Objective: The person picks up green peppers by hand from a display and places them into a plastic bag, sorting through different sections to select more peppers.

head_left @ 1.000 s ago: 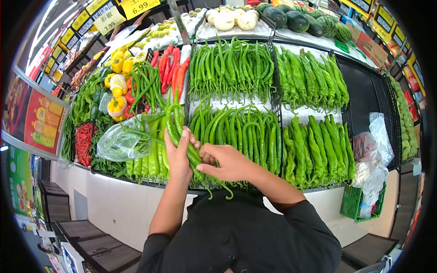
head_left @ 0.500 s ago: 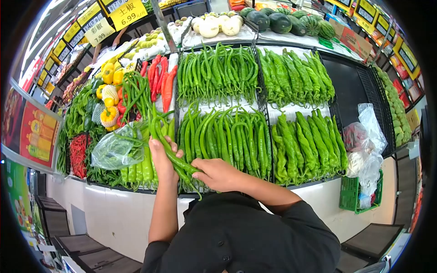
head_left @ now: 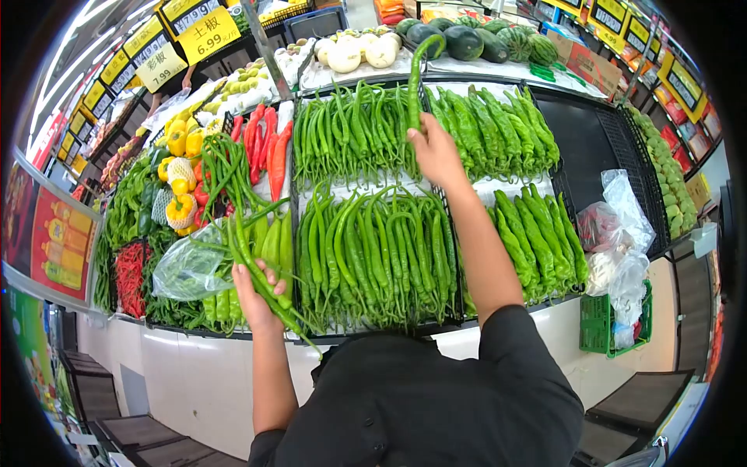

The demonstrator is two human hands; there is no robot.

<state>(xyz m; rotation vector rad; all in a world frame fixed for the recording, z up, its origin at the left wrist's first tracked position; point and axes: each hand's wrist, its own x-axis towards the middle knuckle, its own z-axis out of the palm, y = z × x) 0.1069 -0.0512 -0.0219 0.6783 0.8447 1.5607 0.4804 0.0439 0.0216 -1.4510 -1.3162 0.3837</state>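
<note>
My left hand (head_left: 261,296) is closed around a small bunch of long green chili peppers (head_left: 243,243), held over the front left of the display. Farther out, my right hand (head_left: 440,156) grips one long green chili pepper (head_left: 414,92), upright with its curved upper end pointing away. That pepper is above the right edge of the back row of long chilies (head_left: 354,128). Nearer to me lies another neat row of long chilies (head_left: 377,253). A clear plastic bag (head_left: 191,266) with green peppers rests left of my left hand.
Wrinkled green peppers (head_left: 498,128) fill crates to the right. Red peppers (head_left: 278,159) and yellow bell peppers (head_left: 180,210) lie to the left. Bagged produce (head_left: 622,214) sits by a black crate, above a green basket (head_left: 595,327). Melons (head_left: 463,43) line the back.
My right hand has moved from beside the left-hand bunch up and away to the back row, now with a single chili pepper. My left hand has lowered slightly, still holding its bunch.
</note>
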